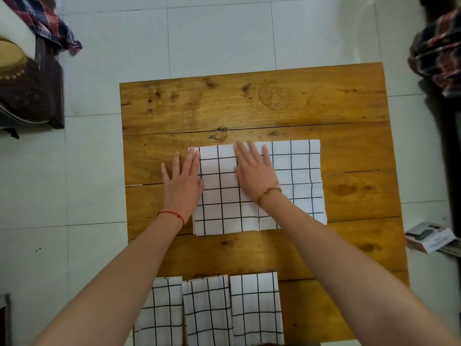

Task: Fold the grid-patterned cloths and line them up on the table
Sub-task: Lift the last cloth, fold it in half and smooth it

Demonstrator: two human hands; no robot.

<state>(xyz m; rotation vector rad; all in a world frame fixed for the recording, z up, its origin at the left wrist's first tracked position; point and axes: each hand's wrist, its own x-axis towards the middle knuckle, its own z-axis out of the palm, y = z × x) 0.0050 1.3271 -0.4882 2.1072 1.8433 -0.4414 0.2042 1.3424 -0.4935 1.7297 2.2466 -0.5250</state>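
- your fingers on both hands are spread wide and pressed flat, gripping nothing.
- your left hand lies palm down at the left edge of the grid-patterned cloth, with the thumb side over the fabric and the outer fingers on the bare wood of the table.
- your right hand lies palm down on the cloth itself, left of its middle, with the fingertips reaching the far edge.
- a thin red string circles your left wrist, and a beaded bracelet sits on your right wrist.
- that cloth lies flat near the centre of the table, white with black grid lines; its left part looks like a doubled layer, and a straight edge runs down under your right hand.
- three folded grid cloths sit in a row along the near edge of the table: the left one partly under your left forearm, the middle one just beside it, and the right one touching or nearly touching the middle one.
- the three folded cloths lie well apart from the flat one, with bare wood between them.
- pale floor tiles surround the table.
- a small printed box lies on the floor off the table's right side.
- plaid fabric shows at the top left, and more plaid fabric at the top right.
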